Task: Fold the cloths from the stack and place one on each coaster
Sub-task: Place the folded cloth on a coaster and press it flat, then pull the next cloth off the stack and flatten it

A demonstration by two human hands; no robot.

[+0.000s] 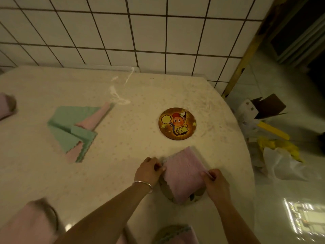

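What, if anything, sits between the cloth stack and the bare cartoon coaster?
Nothing visible. Only open tabletop lies between the cloth stack and the bare coaster. Both hands are busy nearer the camera: the left hand and right hand hold a folded pink cloth over another coaster.

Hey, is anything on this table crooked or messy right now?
The folded pink cloth lies skewed on its coaster, overhanging the far rim. The cloth stack is fanned out unevenly. One cartoon coaster is bare.
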